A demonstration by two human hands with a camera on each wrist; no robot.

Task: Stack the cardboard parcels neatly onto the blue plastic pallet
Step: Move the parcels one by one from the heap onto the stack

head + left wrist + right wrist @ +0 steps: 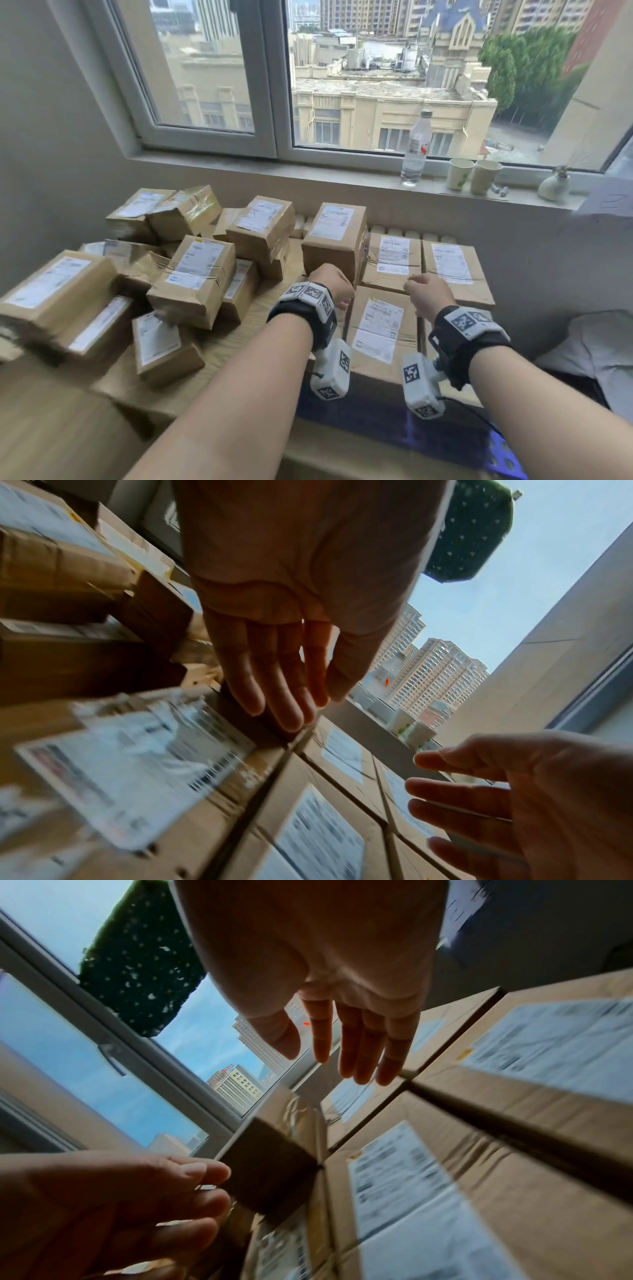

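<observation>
Flat cardboard parcels [380, 329] lie side by side in a layer, and a corner of the blue pallet [503, 455] shows below them. A taller parcel [334, 236] stands at the layer's back left. My left hand [334, 286] hovers at its near face with straight fingers [284, 710] that hold nothing; I cannot tell whether they touch the box. My right hand [430, 291] hangs over the flat parcels [394, 1191], its fingers [346, 1056] straight and empty. Each wrist view also catches the other hand, open.
A loose heap of labelled parcels [191, 274] covers the wooden table [260, 308] on the left. On the window sill stand a water bottle [416, 147], two paper cups [459, 173] and a small vase [553, 185]. White cloth [589, 346] lies at the right.
</observation>
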